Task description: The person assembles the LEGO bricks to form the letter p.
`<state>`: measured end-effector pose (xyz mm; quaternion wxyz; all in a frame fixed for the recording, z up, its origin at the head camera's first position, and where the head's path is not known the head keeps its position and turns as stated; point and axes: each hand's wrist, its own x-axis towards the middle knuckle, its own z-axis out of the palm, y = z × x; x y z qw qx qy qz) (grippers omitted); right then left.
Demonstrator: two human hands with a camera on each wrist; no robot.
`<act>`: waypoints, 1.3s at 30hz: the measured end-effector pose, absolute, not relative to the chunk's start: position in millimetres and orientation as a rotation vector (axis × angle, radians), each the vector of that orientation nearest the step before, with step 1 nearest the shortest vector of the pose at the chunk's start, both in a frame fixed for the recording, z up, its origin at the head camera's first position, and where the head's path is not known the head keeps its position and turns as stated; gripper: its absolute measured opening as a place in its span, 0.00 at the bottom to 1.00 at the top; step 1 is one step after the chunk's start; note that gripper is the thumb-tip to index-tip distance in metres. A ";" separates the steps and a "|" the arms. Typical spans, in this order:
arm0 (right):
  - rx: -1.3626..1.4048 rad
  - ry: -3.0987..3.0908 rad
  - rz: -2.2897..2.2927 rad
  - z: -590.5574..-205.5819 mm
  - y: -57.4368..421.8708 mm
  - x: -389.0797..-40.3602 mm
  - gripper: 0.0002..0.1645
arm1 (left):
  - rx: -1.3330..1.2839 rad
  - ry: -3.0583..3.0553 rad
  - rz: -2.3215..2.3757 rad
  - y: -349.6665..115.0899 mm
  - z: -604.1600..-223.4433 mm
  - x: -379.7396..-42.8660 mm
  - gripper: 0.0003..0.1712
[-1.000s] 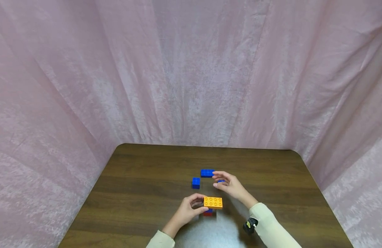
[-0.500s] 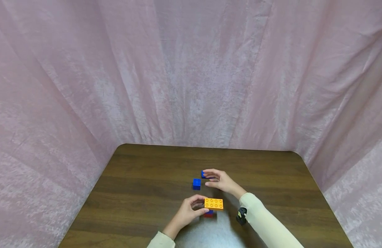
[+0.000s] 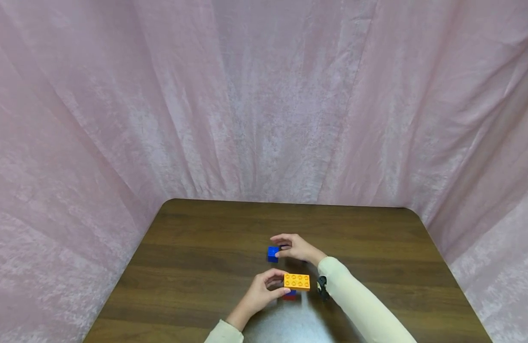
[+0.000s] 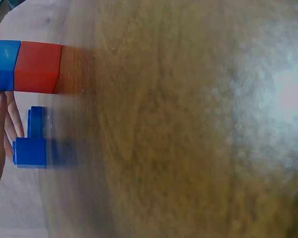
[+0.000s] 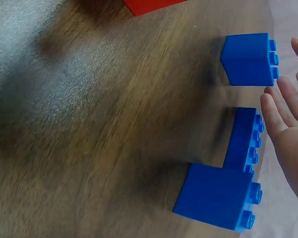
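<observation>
My left hand [image 3: 261, 290] grips the left side of a small stack of toy bricks, thumb in front and fingers behind. On top lies a long orange-yellow brick [image 3: 296, 282], studs up, over a blue brick [image 4: 2, 64] and a red brick [image 4: 38, 67] at the bottom, on the table. My right hand [image 3: 295, 247] hovers just above a small blue brick [image 5: 246, 59]. Its thumb and fingers are spread and hold nothing. In the right wrist view, the fingertips [image 5: 269, 94] are near that brick's studs. The hand mostly hides the bricks behind it in the head view.
A long flat blue brick [image 5: 240, 141] and another blue brick [image 5: 213, 196] stand on the wooden table [image 3: 195, 267], to the right of the small blue one. A pink curtain [image 3: 264, 105] hangs behind the table and at both sides.
My right hand has moved left, from beside the right-hand blue brick, past the long one, to over the small left blue brick. The left hand keeps its place on the stack.
</observation>
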<state>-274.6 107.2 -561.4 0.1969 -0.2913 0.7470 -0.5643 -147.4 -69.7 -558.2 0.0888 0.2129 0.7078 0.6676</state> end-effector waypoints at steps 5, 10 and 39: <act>-0.789 2.098 -1.520 -564.7 105.6 -274.3 0.29 | 0.648 2.118 1.989 -68.0 -558.7 -147.4 0.18; -0.759 2.119 -1.488 -567.4 106.3 -272.2 0.28 | 0.657 2.115 1.991 -67.0 -559.9 -148.4 0.19; -0.733 2.243 -1.499 -571.6 105.0 -263.7 0.20 | 0.645 2.133 1.986 -69.0 -559.5 -146.5 0.17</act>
